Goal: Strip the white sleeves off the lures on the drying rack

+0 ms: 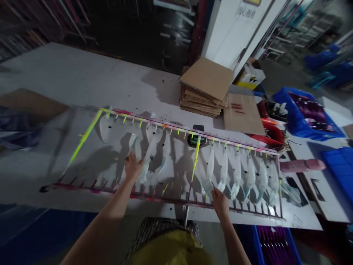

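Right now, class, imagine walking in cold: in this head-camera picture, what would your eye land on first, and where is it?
The long paint-spattered metal rack lying across the white table comes first, streaked neon yellow and pink, with rows of pale translucent strips along it. The left hand and right hand reach among those strips from the near side. Beyond the rack sits a stack of cardboard sheets, and a blue plastic crate stands off to the right.

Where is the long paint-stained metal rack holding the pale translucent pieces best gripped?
Probably by the pink-stained near rail of the long metal rack, coming from the near side, on both sides of the yellow-stained crossbar. That rail is a thin straight bar, closest to the wearer, and the pale translucent pieces mostly lie inward of it.
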{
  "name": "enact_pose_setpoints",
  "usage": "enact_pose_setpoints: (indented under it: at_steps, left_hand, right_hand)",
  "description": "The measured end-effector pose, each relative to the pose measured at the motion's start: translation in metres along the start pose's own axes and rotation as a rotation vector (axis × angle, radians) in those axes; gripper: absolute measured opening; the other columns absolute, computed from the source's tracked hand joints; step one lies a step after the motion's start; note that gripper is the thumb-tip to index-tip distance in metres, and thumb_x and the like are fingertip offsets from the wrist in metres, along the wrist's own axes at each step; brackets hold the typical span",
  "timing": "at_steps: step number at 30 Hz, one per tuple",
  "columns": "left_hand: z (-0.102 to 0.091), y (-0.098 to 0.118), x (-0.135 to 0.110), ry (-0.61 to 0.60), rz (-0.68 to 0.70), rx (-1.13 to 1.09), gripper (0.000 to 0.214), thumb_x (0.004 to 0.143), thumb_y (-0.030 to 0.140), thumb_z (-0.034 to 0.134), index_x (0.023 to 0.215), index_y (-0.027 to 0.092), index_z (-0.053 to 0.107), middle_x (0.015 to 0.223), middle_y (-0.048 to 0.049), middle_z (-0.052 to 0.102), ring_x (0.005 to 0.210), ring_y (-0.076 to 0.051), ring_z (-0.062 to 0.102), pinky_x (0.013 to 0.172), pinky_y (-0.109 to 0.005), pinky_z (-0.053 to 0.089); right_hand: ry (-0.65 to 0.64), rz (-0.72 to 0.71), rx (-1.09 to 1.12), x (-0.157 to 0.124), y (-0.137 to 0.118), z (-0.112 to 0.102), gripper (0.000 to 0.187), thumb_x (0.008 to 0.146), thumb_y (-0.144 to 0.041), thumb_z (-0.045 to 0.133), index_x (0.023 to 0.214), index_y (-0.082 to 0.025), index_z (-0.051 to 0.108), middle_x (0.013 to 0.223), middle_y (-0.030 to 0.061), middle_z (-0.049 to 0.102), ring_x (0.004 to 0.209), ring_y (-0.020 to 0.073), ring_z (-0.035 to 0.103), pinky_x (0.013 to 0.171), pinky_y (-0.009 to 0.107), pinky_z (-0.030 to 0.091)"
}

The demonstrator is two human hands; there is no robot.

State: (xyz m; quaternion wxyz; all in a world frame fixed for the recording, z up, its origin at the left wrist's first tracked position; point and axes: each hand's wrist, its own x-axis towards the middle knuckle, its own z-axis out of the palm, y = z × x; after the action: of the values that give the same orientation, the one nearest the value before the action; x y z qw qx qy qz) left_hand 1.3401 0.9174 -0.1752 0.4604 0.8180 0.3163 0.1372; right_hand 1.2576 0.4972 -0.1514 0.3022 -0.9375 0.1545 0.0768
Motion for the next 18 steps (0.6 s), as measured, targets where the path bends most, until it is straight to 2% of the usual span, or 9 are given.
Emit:
enact_pose_setpoints:
  at_steps: [2,3,5,7,9,11,13,16,18]
  left_hand:
    - [-0.004,0.013,-0.013,-0.085,0.089,-0.026,0.055,0.067,0.03,0.064,0.118,0.012,0.055,0.12,-0.0191,0.058,0.125,-0.038,0.044,0.103,-0.051,0.034]
    - [-0.003,0.022,-0.027,-0.216,0.089,-0.107,0.053,0.07,0.035,0.064,0.118,0.013,0.056,0.119,-0.0175,0.06,0.122,-0.035,0.048,0.103,-0.049,0.036]
    - [0.004,0.04,-0.063,-0.597,-0.032,-0.365,0.054,0.073,0.046,0.065,0.118,0.017,0.058,0.115,-0.0143,0.064,0.113,-0.031,0.057,0.097,-0.045,0.043]
    - [0.015,0.058,-0.102,-0.903,-0.205,-0.575,0.06,0.07,0.052,0.07,0.12,0.021,0.058,0.115,-0.0131,0.065,0.111,-0.029,0.06,0.089,-0.041,0.048]
    - [0.027,0.073,-0.131,-1.031,-0.338,-0.742,0.061,0.067,0.052,0.073,0.118,0.022,0.06,0.109,-0.0118,0.068,0.101,-0.028,0.064,0.079,-0.037,0.05]
    - [0.037,0.082,-0.142,-0.982,-0.425,-0.809,0.059,0.064,0.048,0.075,0.113,0.02,0.062,0.089,-0.0077,0.069,0.08,-0.024,0.067,0.065,-0.033,0.049]
    - [0.042,0.084,-0.135,-0.822,-0.43,-0.81,0.055,0.06,0.043,0.076,0.108,0.018,0.063,0.069,-0.0008,0.064,0.063,-0.019,0.062,0.057,-0.029,0.045]
    - [0.046,0.079,-0.109,-0.58,-0.279,-0.823,0.056,0.057,0.038,0.078,0.107,0.02,0.062,0.07,0.0032,0.061,0.067,-0.016,0.06,0.063,-0.027,0.044]
    - [0.05,0.073,-0.095,-0.524,-0.211,-0.84,0.055,0.056,0.04,0.078,0.106,0.022,0.061,0.079,0.0018,0.064,0.079,-0.017,0.063,0.072,-0.028,0.046]
  right_hand:
    - [0.028,0.064,0.258,-0.026,0.0,-0.002,0.034,0.081,-0.044,0.045,0.071,-0.016,0.061,0.049,-0.002,0.047,0.049,0.0134,0.044,0.049,0.024,0.029]
    - [0.038,0.096,0.379,-0.041,-0.004,-0.001,0.036,0.08,-0.049,0.047,0.072,-0.016,0.06,0.046,-0.0039,0.043,0.046,0.0125,0.04,0.047,0.023,0.029]
    - [0.056,0.121,0.56,-0.07,-0.02,0.005,0.04,0.079,-0.054,0.049,0.08,-0.015,0.061,0.046,-0.0062,0.039,0.044,0.0113,0.036,0.045,0.023,0.029]
    - [0.046,0.079,0.635,-0.094,-0.044,0.017,0.038,0.081,-0.052,0.049,0.084,-0.016,0.061,0.048,-0.0065,0.039,0.045,0.0108,0.036,0.045,0.022,0.031]
    - [-0.037,0.004,0.621,-0.105,-0.069,0.033,0.034,0.085,-0.046,0.045,0.082,-0.016,0.062,0.051,-0.0054,0.043,0.047,0.0109,0.039,0.046,0.021,0.033]
    - [-0.146,-0.086,0.541,-0.102,-0.087,0.051,0.032,0.087,-0.039,0.042,0.085,-0.017,0.064,0.056,-0.0034,0.051,0.051,0.0118,0.046,0.049,0.021,0.037]
    - [-0.181,-0.107,0.39,-0.09,-0.096,0.068,0.03,0.089,-0.034,0.042,0.094,-0.017,0.066,0.066,-0.0006,0.061,0.059,0.0138,0.055,0.055,0.021,0.041]
    - [-0.169,0.009,0.054,-0.066,-0.097,0.09,0.025,0.089,-0.03,0.051,0.104,-0.018,0.067,0.088,0.0059,0.072,0.08,0.0183,0.066,0.068,0.023,0.046]
    - [-0.215,0.054,-0.167,-0.052,-0.099,0.101,0.023,0.088,-0.032,0.057,0.102,-0.018,0.068,0.096,0.0097,0.073,0.09,0.0216,0.067,0.074,0.025,0.046]
